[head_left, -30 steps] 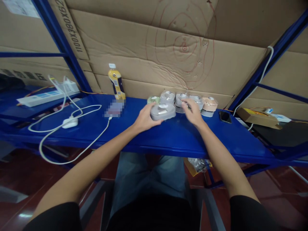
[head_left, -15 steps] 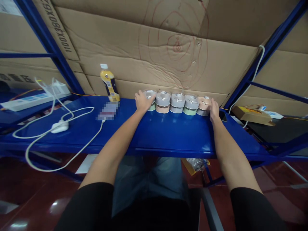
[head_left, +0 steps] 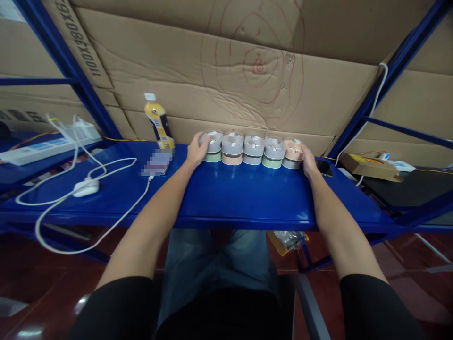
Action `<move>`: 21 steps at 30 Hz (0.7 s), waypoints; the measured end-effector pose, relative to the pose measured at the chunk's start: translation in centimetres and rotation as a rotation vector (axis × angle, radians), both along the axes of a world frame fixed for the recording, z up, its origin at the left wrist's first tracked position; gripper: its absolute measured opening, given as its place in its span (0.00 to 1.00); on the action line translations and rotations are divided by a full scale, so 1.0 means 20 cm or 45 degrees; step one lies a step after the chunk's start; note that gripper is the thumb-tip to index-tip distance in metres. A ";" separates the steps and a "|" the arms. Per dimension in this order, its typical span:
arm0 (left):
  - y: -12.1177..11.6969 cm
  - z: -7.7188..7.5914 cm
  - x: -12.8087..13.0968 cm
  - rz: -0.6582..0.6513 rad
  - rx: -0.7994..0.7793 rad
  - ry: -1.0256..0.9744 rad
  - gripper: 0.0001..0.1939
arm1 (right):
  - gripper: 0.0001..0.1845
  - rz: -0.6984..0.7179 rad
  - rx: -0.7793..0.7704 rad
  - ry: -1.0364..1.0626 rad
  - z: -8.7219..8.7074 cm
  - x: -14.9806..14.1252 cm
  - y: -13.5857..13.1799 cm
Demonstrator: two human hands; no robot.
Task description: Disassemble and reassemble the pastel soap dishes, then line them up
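Note:
Several small round containers [head_left: 253, 149] stand in a tight row, stacked two high, at the back of the blue metal shelf [head_left: 240, 198] against the cardboard. My left hand [head_left: 197, 150] presses against the left end of the row, fingers curved round the leftmost stack [head_left: 212, 146]. My right hand [head_left: 307, 161] rests against the right end, beside the peach-topped stack [head_left: 293, 153], fingers partly hidden behind it.
A yellow bottle [head_left: 158, 123] stands left of the row. A white charger [head_left: 85, 187] with looping cable lies on the left. A power strip [head_left: 42, 145] sits far left. A dark phone [head_left: 323, 167] and a flat brown box [head_left: 371, 166] lie to the right.
The grey container held a second ago is now in the row. Both hands went to the row's ends and closed in, squeezing the stacks together.

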State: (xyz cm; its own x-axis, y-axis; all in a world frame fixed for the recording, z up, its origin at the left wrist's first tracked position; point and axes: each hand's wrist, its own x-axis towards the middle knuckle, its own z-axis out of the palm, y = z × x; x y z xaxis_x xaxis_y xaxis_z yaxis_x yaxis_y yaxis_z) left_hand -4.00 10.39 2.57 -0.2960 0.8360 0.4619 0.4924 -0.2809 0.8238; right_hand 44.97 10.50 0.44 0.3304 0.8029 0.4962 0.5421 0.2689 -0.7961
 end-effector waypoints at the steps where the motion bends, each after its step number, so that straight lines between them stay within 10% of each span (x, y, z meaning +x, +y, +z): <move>1: 0.00 -0.01 -0.04 0.012 0.002 0.012 0.31 | 0.39 0.048 -0.036 0.067 0.00 -0.03 0.00; 7: 0.00 -0.04 -0.26 0.047 0.030 0.041 0.33 | 0.43 0.222 -0.166 0.124 0.06 -0.21 -0.06; 14: 0.00 -0.04 -0.29 0.105 -0.145 -0.110 0.52 | 0.65 -0.190 -0.080 -0.411 0.13 -0.36 -0.18; 21: -0.02 -0.02 -0.29 0.140 -0.066 -0.163 0.45 | 0.52 -0.260 -0.147 -0.395 0.16 -0.45 -0.21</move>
State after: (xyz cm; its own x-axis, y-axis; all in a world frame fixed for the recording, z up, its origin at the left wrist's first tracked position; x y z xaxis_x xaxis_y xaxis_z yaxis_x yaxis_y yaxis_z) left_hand -9.83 9.99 2.08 -0.4409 0.8171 0.3715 0.4080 -0.1862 0.8938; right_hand 35.96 6.37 3.60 0.3376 0.7924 0.5080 0.7948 0.0491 -0.6048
